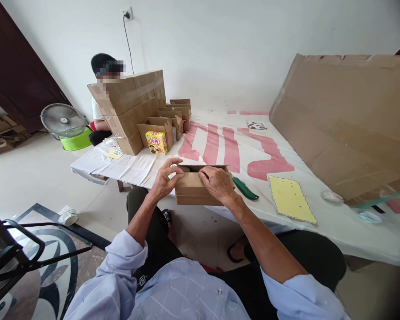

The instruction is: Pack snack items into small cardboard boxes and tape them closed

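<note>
A small brown cardboard box (197, 194) sits at the near edge of the cloth-covered table, its top open toward me. My left hand (166, 178) is closed on the box's left upper corner, thumb and fingers at the rim. Curled over the upper edge of the front panel, my right hand (217, 181) grips the cardboard with its thumb and fingers. The inside of the box is dark and mostly hidden. Just right of it lies a green, curved, handle-like object (246, 189).
Sealed cartons (133, 102) are stacked at left, beside open small boxes (171, 120) and a yellow printed packet (156, 142). A yellow card (291, 199) lies at right before a large cardboard sheet (346, 124). A person (98, 118) sits behind the stack, near a fan (64, 121).
</note>
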### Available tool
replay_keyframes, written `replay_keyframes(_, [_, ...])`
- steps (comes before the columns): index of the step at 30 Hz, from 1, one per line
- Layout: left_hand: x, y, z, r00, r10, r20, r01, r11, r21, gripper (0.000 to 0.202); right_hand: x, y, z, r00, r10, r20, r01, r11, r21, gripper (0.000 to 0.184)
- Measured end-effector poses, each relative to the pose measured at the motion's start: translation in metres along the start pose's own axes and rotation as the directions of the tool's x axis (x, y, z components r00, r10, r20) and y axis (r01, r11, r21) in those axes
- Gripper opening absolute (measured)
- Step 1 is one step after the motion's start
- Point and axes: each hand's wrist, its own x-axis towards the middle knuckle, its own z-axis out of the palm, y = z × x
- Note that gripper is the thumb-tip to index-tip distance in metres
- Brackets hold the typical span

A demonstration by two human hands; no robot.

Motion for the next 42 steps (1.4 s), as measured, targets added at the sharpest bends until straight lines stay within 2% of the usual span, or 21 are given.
replay_keyframes(2, [0.000, 0.006, -0.009, 0.996, -0.056, -0.076, 0.047, 0.992, -0.114, 0.021, 0.000, 0.002, 0.003, 1.000, -0.011, 0.008, 0.010, 1.000, 0.020, 0.026])
replay_keyframes(5, [0.002, 0.012, -0.026, 0.965, -0.138, -0.223, 0.078, 0.963, -0.258, 0.025, -0.001, 0.005, 0.007, 1.000, -0.026, -0.008, 0.026, 0.999, 0.039, 0.025])
replay_keyframes(8, [0.003, 0.017, -0.032, 0.945, -0.201, -0.257, 0.116, 0.943, -0.311, 0.029, -0.002, 0.007, 0.010, 0.997, -0.049, -0.059, 0.051, 0.997, 0.049, 0.024])
replay_keyframes(13, [-0.002, 0.025, -0.019, 0.920, -0.343, -0.188, 0.236, 0.870, -0.432, 0.035, -0.006, 0.009, 0.011, 0.986, -0.090, -0.142, 0.100, 0.993, 0.062, 0.026])
replay_keyframes(15, [-0.003, 0.029, -0.013, 0.893, -0.430, -0.132, 0.299, 0.786, -0.542, 0.035, -0.007, 0.010, 0.011, 0.983, -0.100, -0.156, 0.111, 0.992, 0.063, 0.026])
replay_keyframes(17, [-0.003, 0.034, -0.009, 0.864, -0.503, -0.010, 0.375, 0.657, -0.654, 0.036, -0.007, 0.010, 0.011, 0.981, -0.106, -0.161, 0.118, 0.991, 0.064, 0.025])
replay_keyframes(20, [-0.002, 0.041, -0.002, 0.824, -0.536, 0.183, 0.473, 0.473, -0.744, 0.040, -0.006, 0.011, 0.011, 0.982, -0.107, -0.155, 0.118, 0.991, 0.061, 0.024])
replay_keyframes(23, [-0.001, 0.043, 0.004, 0.807, -0.541, 0.237, 0.499, 0.410, -0.763, 0.040, -0.006, 0.011, 0.011, 0.981, -0.111, -0.158, 0.122, 0.991, 0.061, 0.025])
replay_keyframes(25, [-0.001, 0.041, 0.005, 0.816, -0.538, 0.213, 0.492, 0.451, -0.744, 0.040, -0.007, 0.010, 0.010, 0.980, -0.113, -0.161, 0.123, 0.991, 0.060, 0.025])
replay_keyframes(28, [-0.001, 0.035, 0.000, 0.856, -0.502, 0.121, 0.450, 0.608, -0.654, 0.039, -0.008, 0.007, 0.007, 0.983, -0.101, -0.153, 0.110, 0.993, 0.049, 0.024])
replay_keyframes(31, [0.001, 0.030, -0.007, 0.913, -0.406, 0.029, 0.368, 0.794, -0.484, 0.033, -0.008, 0.004, 0.004, 0.987, -0.086, -0.138, 0.093, 0.995, 0.040, 0.025])
replay_keyframes(34, [0.003, 0.030, -0.010, 0.963, -0.269, 0.005, 0.258, 0.919, -0.298, 0.022, -0.008, 0.002, 0.002, 0.988, -0.079, -0.132, 0.085, 0.995, 0.044, 0.026])
replay_keyframes(38, [0.006, 0.034, -0.002, 0.991, -0.105, 0.077, 0.114, 0.986, -0.121, 0.010, -0.008, 0.001, 0.001, 0.989, -0.074, -0.130, 0.080, 0.996, 0.049, 0.027])
replay_keyframes(42, [0.012, 0.032, 0.008, 0.992, -0.050, 0.119, 0.059, 0.995, -0.076, 0.008, -0.009, -0.001, -0.001, 0.988, -0.076, -0.131, 0.081, 0.996, 0.039, 0.027])
